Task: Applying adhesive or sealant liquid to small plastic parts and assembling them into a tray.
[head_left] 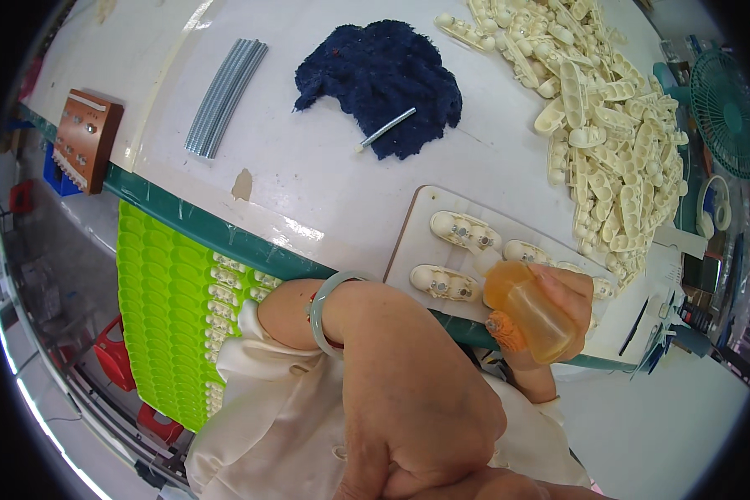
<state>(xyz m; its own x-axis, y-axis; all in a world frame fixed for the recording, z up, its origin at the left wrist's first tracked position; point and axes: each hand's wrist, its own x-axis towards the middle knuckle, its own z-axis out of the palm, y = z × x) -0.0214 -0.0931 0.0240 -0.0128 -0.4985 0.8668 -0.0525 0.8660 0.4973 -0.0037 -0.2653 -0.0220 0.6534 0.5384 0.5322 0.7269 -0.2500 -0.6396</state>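
Note:
My right hand (568,302) is wrapped round an amber translucent squeeze bottle (532,310), tilted with its pale nozzle over a white board (415,242). An orange ridged piece (506,330) sits against the bottle; whether it is worn on a finger I cannot tell. Several cream oblong plastic shells (465,230) with small metal bits lie in rows on the board, some hidden by the hand. Close to the camera, my left hand (429,425) is raised with its fingers curled; what they hold, if anything, is hidden. A pale green bangle (318,315) circles that wrist.
Cream shells (617,150) are heaped at the far right by a green fan (727,112). A dark blue cloth (383,75) bears a thin rod (387,129). Metal rods (227,98) and a brown block (87,140) lie left. A lime-green tray (162,308) hangs beside the table edge.

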